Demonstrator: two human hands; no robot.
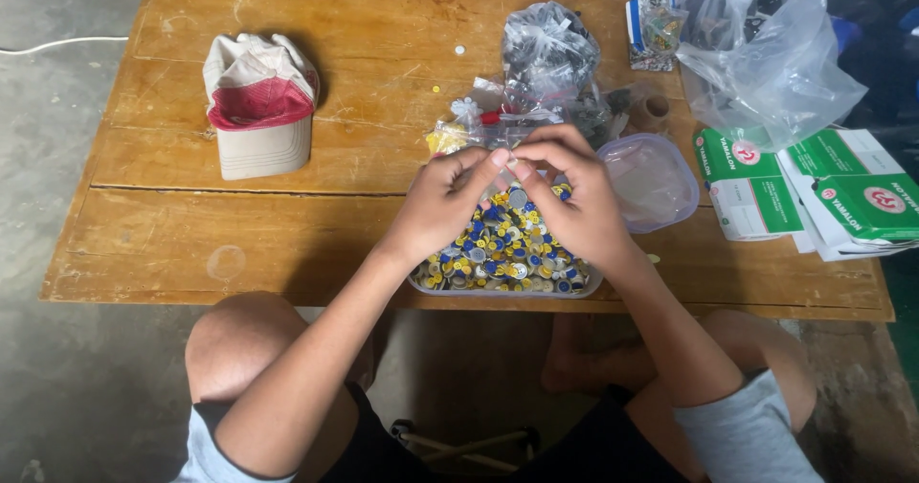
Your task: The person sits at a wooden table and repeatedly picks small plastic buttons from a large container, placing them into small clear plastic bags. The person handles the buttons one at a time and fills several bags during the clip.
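Just above the tub [584,282] of caps, both hands' fingers [498,159] pinched together on one small cap [508,161]

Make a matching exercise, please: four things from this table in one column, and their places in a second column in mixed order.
Things:
1. cap
2. tray of small parts
3. green and white boxes
4. large clear bag

Places:
A. right edge of the table
B. below both hands
C. left part of the table
D. far right corner

Pairs: 1-C, 2-B, 3-A, 4-D
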